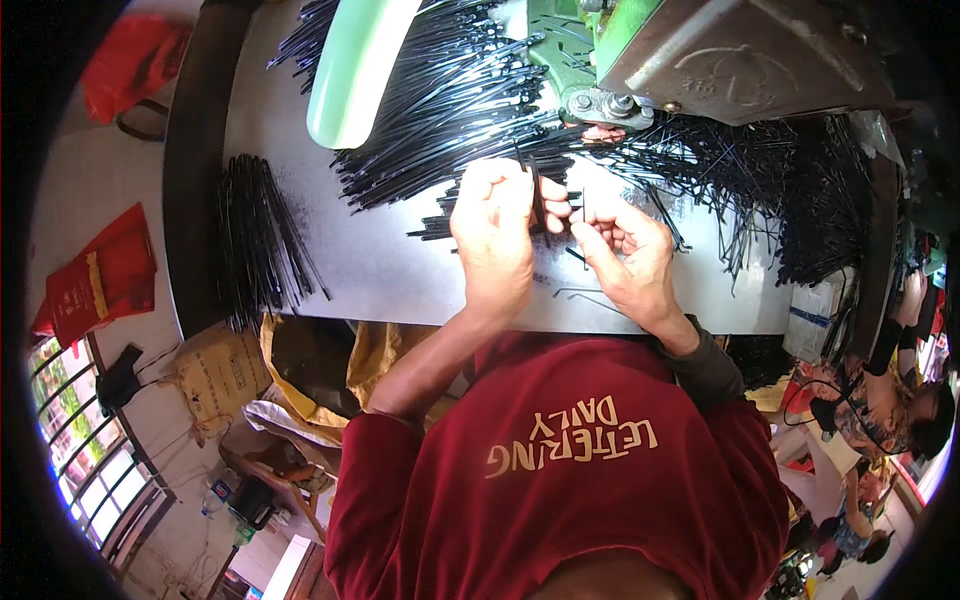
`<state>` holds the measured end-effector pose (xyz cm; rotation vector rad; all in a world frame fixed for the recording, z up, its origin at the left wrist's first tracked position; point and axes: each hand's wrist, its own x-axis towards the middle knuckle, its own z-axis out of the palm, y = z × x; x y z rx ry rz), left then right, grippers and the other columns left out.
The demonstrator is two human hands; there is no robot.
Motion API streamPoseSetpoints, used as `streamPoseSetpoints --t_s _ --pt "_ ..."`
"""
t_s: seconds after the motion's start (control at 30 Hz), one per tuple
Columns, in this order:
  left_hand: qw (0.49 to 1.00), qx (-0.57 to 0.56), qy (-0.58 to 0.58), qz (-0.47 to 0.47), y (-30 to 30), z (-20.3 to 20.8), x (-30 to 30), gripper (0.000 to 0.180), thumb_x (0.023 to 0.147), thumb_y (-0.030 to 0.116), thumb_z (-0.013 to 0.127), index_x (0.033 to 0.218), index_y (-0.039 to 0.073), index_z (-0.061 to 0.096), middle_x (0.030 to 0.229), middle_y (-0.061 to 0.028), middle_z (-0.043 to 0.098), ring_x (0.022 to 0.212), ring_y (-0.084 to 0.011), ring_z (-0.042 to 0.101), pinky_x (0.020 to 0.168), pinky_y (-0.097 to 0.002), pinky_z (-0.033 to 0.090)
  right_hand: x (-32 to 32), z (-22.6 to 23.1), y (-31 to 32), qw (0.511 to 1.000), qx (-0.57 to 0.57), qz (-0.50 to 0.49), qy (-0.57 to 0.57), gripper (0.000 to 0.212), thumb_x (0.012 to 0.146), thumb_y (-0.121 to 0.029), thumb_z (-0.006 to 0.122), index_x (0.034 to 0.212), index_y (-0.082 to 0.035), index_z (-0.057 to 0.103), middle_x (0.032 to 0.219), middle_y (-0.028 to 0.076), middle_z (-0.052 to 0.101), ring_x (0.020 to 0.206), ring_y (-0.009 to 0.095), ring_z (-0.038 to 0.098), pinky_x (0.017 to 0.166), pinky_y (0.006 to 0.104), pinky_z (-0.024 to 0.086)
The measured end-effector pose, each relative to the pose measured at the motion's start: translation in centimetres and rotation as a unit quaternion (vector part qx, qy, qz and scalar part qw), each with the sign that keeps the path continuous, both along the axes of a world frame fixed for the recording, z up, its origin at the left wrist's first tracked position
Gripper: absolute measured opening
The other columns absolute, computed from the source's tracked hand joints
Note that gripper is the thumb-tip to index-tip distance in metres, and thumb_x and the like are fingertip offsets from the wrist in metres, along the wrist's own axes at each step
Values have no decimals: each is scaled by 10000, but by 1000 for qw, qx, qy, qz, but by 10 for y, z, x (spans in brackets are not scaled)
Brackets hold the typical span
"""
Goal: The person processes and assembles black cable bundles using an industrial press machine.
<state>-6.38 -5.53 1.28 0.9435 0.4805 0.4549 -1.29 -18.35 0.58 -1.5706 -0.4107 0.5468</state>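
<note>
My left hand [495, 235] is closed around a small bunch of thin black wire pieces [537, 195], held upright above the grey metal table [400, 270]. My right hand [625, 255] is just to its right, with thumb and fingertips pinching one black wire from that bunch. A large heap of the same black wires [450, 110] lies right behind both hands. A bent wire piece [580, 293] lies on the table under my right hand.
A green machine with a grey metal housing [720, 50] stands behind the hands. A pale green bar [355, 70] slants over the heap. A separate wire bundle [255, 240] lies at the table's left end, more wires [800, 190] at the right. Another person [890, 400] sits at right.
</note>
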Motion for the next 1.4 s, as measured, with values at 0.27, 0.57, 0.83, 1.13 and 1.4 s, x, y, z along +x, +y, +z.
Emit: streamPoseSetpoints --t_s 0.27,0.57,0.83,1.13,1.4 --pt "993 -4 44 -107 11 -4 0 117 907 152 552 953 45 551 720 -26 581 536 -48 419 468 -194 302 3 -3 0 991 -34 -12 -127 86 801 18 603 887 14 611 768 72 605 575 80 544 499 218 434" --pt "925 328 111 -154 26 4 9 135 877 84 578 967 11 646 707 -22 614 595 -41 497 524 -187 383 25 16 2 964 -79 -12 -254 234 746 19 637 980 12 649 732 60 620 507 56 495 440 208 389" --pt "869 482 57 -92 24 2 22 123 834 10 603 950 -12 640 710 -50 626 613 -55 534 596 -206 449 33 13 4 962 -94 -34 -255 174 742 9 656 916 -2 662 616 -4 501 471 20 396 405 191 308" --pt "849 523 25 -69 24 -8 26 120 813 -11 611 930 -7 637 745 -109 641 610 -117 582 591 -231 463 34 6 5 971 -98 -49 -211 117 757 -5 662 873 2 655 592 -22 490 478 10 386 410 186 289" --pt "714 693 29 -98 23 4 48 151 764 -38 608 903 21 606 666 -124 572 560 -271 565 519 -320 448 48 5 0 996 12 -86 22 95 839 -35 618 910 14 657 649 -55 543 564 0 446 491 164 343"
